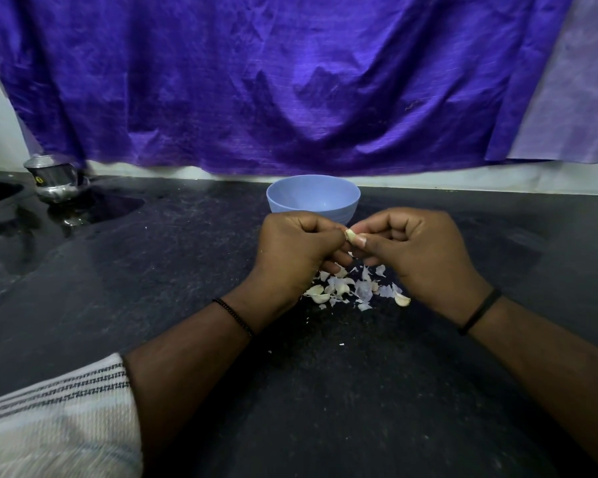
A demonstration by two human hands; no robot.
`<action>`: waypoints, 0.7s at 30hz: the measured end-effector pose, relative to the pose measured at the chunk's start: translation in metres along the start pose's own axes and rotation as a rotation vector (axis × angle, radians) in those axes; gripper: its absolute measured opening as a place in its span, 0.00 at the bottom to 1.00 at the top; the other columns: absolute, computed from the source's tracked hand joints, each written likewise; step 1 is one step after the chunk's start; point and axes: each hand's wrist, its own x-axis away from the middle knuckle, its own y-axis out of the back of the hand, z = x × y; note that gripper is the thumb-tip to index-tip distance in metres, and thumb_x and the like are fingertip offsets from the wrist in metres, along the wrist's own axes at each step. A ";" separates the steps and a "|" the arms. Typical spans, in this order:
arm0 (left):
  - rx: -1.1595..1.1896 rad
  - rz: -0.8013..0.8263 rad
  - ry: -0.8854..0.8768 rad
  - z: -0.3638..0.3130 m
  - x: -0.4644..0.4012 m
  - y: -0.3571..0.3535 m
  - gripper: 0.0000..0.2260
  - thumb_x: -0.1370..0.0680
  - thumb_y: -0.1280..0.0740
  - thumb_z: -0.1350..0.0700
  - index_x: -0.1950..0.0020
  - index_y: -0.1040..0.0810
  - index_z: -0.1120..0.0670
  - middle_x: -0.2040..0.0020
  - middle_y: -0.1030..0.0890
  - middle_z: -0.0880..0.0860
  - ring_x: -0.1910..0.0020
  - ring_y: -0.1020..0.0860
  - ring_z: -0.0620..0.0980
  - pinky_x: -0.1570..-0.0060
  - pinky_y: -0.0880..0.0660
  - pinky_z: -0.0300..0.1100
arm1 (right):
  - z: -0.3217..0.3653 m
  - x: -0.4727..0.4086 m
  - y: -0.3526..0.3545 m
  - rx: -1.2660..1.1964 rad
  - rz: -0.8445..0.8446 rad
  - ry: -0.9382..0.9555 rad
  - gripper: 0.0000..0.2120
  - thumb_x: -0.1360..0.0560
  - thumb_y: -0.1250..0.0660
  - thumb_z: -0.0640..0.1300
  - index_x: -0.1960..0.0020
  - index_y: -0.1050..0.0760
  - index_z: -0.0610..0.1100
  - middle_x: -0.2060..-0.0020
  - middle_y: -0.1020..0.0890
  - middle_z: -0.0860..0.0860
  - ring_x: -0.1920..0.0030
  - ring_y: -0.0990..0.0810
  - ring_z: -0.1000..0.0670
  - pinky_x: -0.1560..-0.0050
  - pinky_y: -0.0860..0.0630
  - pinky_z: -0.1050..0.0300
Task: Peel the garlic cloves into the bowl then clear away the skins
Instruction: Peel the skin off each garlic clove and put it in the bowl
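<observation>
Both hands (296,251) (418,253) around one curved, papery-skinned garlic clove (351,235).

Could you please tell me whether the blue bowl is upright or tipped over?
Upright. The blue bowl stands on the dark counter behind the hands, its rim level and opening facing up.
</observation>
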 end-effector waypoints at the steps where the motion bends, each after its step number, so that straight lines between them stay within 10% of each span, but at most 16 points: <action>1: 0.001 -0.003 0.003 0.000 0.000 0.000 0.06 0.26 0.31 0.69 0.60 0.17 0.63 0.65 0.17 0.63 0.69 0.19 0.53 0.70 0.22 0.39 | 0.000 0.000 0.000 -0.010 0.009 -0.006 0.04 0.25 0.28 0.35 0.53 0.16 0.42 0.62 0.13 0.47 0.60 0.14 0.48 0.62 0.20 0.61; 21: 0.000 0.005 0.085 0.004 -0.003 -0.004 0.03 0.25 0.31 0.68 0.58 0.20 0.64 0.66 0.20 0.62 0.72 0.23 0.51 0.75 0.25 0.40 | -0.003 0.000 -0.001 -0.041 0.048 -0.053 0.06 0.25 0.28 0.34 0.49 0.18 0.41 0.61 0.14 0.45 0.62 0.15 0.49 0.62 0.20 0.60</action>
